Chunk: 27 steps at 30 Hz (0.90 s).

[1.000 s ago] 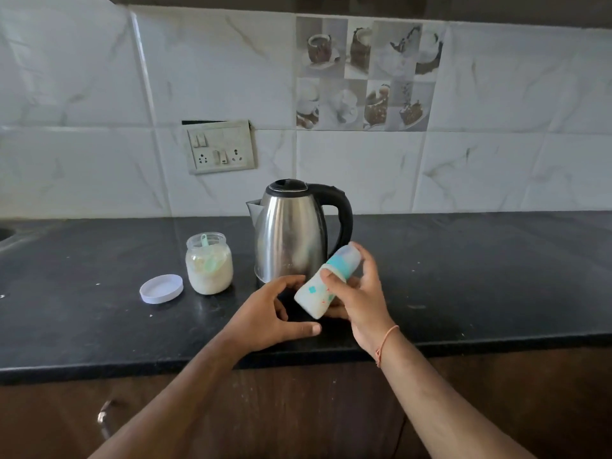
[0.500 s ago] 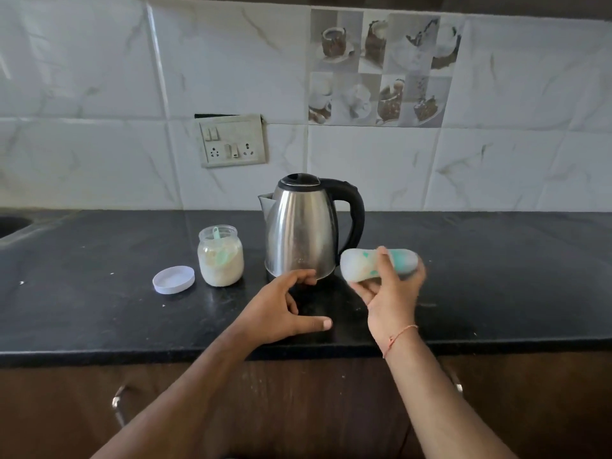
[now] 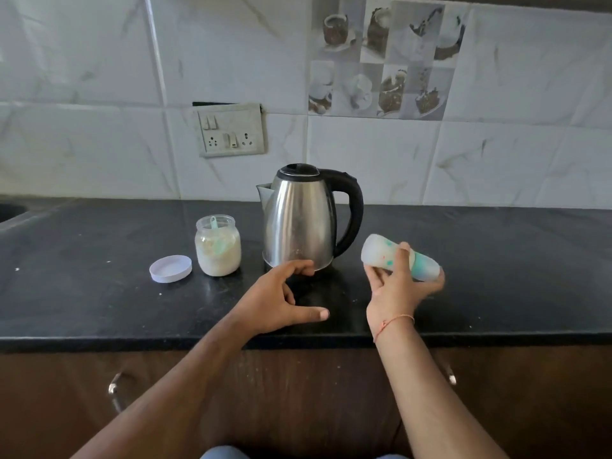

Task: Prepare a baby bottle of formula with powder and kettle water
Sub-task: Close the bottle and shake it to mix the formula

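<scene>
Sink edge (image 3: 10, 212) cut off at far left, on dark counter (image 3: 82, 293). Next along: loose white lid (image 3: 170, 268) lying flat, just beside open powder jar (image 3: 218, 250) with green scoop (image 3: 217, 241) standing in pale powder. Steel kettle (image 3: 303, 220) near the middle, lid down, handle to the right. Left hand (image 3: 281, 299) in front of kettle base, fingers loosely curled and spread, thumb out, gripping nothing; whether fingertips touch the kettle, impossible to tell. Right hand (image 3: 397, 286) off to the right of the kettle, fingers and thumb curled round baby bottle (image 3: 402, 258), held clear of the counter, nearly on its side, base toward the kettle, teal cap end down to the right. Likely step: shaking to mix. For doing it well: firm wrap across the body, cap kept tight, short wrist swings away from the kettle handle, a check afterward for clumps. Hard to make out: level and look of the contents through frosted plastic, teat under the cap, any seepage at the collar. Kettle water level and cord hidden.
</scene>
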### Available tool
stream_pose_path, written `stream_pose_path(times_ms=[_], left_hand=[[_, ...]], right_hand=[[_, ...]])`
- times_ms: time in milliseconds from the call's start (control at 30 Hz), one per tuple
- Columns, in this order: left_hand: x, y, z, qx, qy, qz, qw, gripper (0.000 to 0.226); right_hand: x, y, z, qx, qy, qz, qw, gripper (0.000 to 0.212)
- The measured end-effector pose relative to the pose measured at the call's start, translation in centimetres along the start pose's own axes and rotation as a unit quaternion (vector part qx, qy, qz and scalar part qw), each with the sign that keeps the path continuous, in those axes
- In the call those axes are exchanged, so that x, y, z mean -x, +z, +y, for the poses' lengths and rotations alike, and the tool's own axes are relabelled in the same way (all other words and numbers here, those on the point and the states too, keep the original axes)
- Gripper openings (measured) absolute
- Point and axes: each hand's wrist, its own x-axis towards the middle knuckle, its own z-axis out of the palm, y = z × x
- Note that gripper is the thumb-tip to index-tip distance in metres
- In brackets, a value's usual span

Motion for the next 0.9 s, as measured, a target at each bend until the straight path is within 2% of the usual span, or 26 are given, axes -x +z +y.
stream_pose_path(times_ms=[33,100,133,167,200,267,300,367,400,433,500,533,567,633,667,700,767,800,833,900], left_hand=[[0.0,0.0,0.0,0.000,0.003,0.000,1.000,0.114],[0.0,-0.1,0.2,-0.003,0.002,0.000,1.000,0.114],[0.0,-0.2,0.0,-0.002,0.004,0.002,1.000,0.114],[-0.1,-0.3,-0.1,0.000,0.005,0.001,1.000,0.116],[-0.1,-0.3,-0.1,0.001,0.003,-0.002,1.000,0.118],[0.0,-0.1,0.0,0.000,0.000,-0.003,1.000,0.119],[0.0,-0.1,0.0,-0.002,0.002,-0.002,1.000,0.116],[0.0,-0.2,0.1,-0.010,0.001,-0.001,1.000,0.107],[-0.1,-0.2,0.0,-0.009,0.004,0.000,1.000,0.105],[-0.2,-0.2,-0.2,-0.006,0.007,0.000,1.000,0.104],[-0.1,-0.2,0.0,-0.003,0.002,-0.001,1.000,0.105],[0.0,-0.1,0.1,-0.003,0.002,0.001,1.000,0.105],[0.0,-0.1,0.1,-0.007,0.005,0.002,1.000,0.106],[0.0,-0.1,0.3,-0.022,0.005,0.002,1.000,0.105],[0.0,-0.1,0.2,-0.023,0.005,0.003,1.000,0.104],[0.0,-0.2,0.1,-0.020,0.005,0.002,1.000,0.104],[0.0,-0.2,0.1,-0.018,0.000,-0.004,1.000,0.110],[0.0,-0.1,0.1,-0.022,-0.001,-0.006,1.000,0.112],[0.1,-0.1,0.1,-0.025,0.001,-0.006,1.000,0.111],[0.1,-0.1,0.3,-0.034,0.001,-0.003,0.999,0.106]], right_hand=[[0.4,0.3,-0.2,0.034,0.014,-0.035,0.999,0.075],[0.8,0.1,0.5,0.172,0.050,-0.158,0.971,0.076],[1.0,0.4,0.4,0.191,0.053,-0.165,0.966,0.076],[0.8,0.6,0.4,0.169,0.037,-0.139,0.975,0.076],[0.5,0.4,0.2,0.094,0.013,-0.065,0.993,0.076],[-0.6,-0.2,0.1,-0.010,-0.008,0.011,1.000,0.077],[-0.2,0.2,-0.2,0.003,0.007,-0.017,1.000,0.076],[0.5,-0.1,0.6,0.156,0.043,-0.147,0.976,0.074],[0.8,0.1,0.6,0.185,0.050,-0.164,0.968,0.074],[0.7,0.4,0.6,0.176,0.037,-0.146,0.973,0.073],[-0.2,-0.2,0.3,0.035,-0.001,-0.030,0.999,0.072],[-0.6,-0.3,0.2,0.004,0.002,-0.006,1.000,0.072],[-0.3,0.0,-0.1,0.015,0.019,-0.034,0.999,0.071],[0.4,-0.1,0.5,0.164,0.051,-0.159,0.972,0.070],[0.7,0.0,0.5,0.194,0.053,-0.170,0.965,0.071],[0.6,0.4,0.6,0.183,0.041,-0.150,0.971,0.071],[-0.2,-0.3,0.2,0.038,0.004,-0.032,0.999,0.072],[-0.7,-0.5,0.0,0.002,0.003,-0.007,1.000,0.073],[-0.5,-0.3,-0.4,0.008,0.021,-0.028,0.999,0.073],[0.4,-0.5,0.1,0.161,0.059,-0.155,0.973,0.070]])
